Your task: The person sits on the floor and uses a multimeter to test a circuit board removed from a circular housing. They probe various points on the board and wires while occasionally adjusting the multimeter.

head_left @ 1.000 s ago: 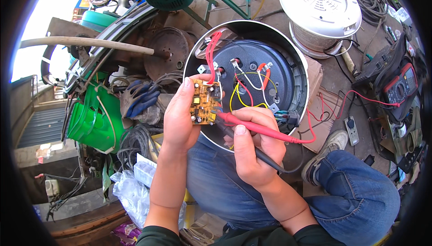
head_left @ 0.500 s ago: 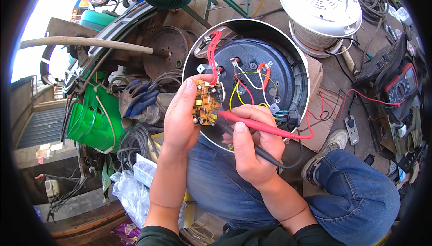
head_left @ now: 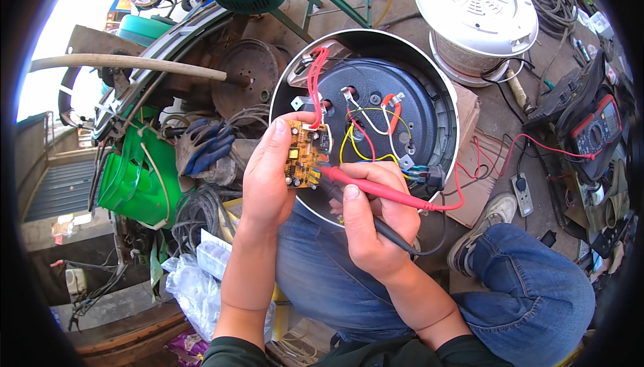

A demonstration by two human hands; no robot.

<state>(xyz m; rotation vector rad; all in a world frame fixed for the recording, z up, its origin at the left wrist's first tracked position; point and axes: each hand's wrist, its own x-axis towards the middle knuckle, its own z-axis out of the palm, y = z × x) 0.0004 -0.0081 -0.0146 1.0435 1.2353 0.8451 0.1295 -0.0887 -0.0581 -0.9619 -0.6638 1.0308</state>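
My left hand [head_left: 268, 169] is closed on the edge of a small brown circuit board [head_left: 305, 155], its component side up. Red wires [head_left: 315, 88] run from the board's top into an open round appliance housing [head_left: 451, 115]. Inside the housing lies a dark metal base [head_left: 382, 72] with terminals and yellow, white and red leads. Between its fingers my right hand [head_left: 376, 223] grips a red test probe [head_left: 382, 191] and a black test probe [head_left: 396, 236], pencil fashion. The tips point at the board's lower right edge; whether they touch cannot be made out.
A multimeter [head_left: 596, 132] in a black case stands at the right, joined to a red lead. Near it lies a power strip [head_left: 522, 194]. A white cylindrical appliance [head_left: 476, 25] is at the far right; a green bucket [head_left: 137, 179] and work gloves [head_left: 206, 145] are left.
Both hands keep the same hold on the board and probes. The whole picture has shifted very slightly to the left.
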